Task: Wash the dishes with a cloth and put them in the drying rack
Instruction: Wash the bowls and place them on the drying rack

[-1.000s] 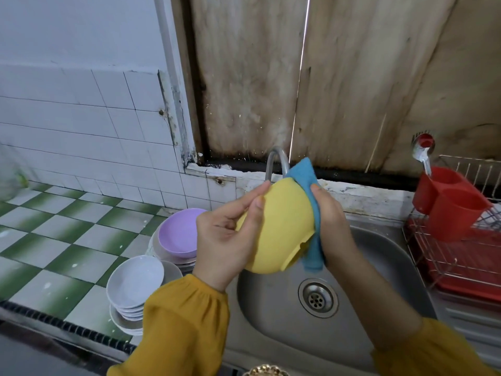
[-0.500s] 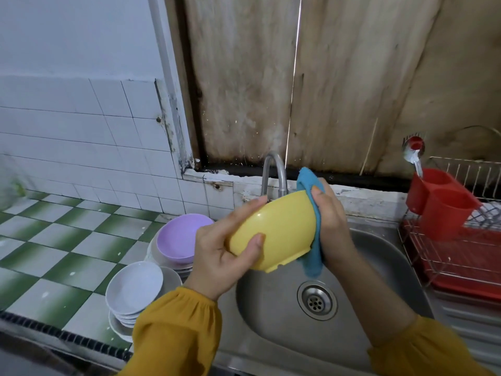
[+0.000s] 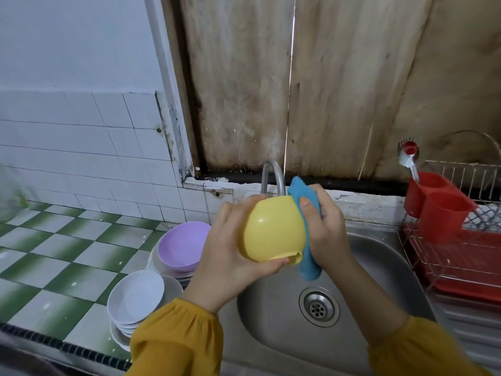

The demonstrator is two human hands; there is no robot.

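The yellow bowl (image 3: 273, 229) is smooth plastic with a soft shine. It is held in the air over the sink (image 3: 379, 267), tipped on its side. Its rounded outside faces up and its foot ring, which has a small notch, points down and to the right.

The left hand (image 3: 225, 256) has its grip closed round the yellow bowl, fingers over the top and thumb under the foot. The right hand (image 3: 325, 226) has its grip on one folded blue cloth (image 3: 309, 256), and the thumb presses it against the yellow bowl's right side. The cloth's lower end hangs below the hand.

Behind the yellow bowl, at the sink's back edge, rises one curved tap (image 3: 273, 177). One round drain (image 3: 319, 306) sits in the sink floor.

Left of the sink, on the green-and-white tiled bench (image 3: 54, 253), there are two piles. One purple bowl (image 3: 181, 245) sits on a stack of pale plates (image 3: 154, 259). Nearer the camera is a stack of white saucers (image 3: 135, 297); there are several, but the exact number cannot be told.

Right of the sink stands one wire rack (image 3: 461, 253) over a red tray. At the corner of the rack nearest the sink is a red holder (image 3: 439, 204) with two cups. The rear cup holds one spoon (image 3: 406, 161), bowl end up. Something dark lies in the rack beside the holder, too blurred to name.
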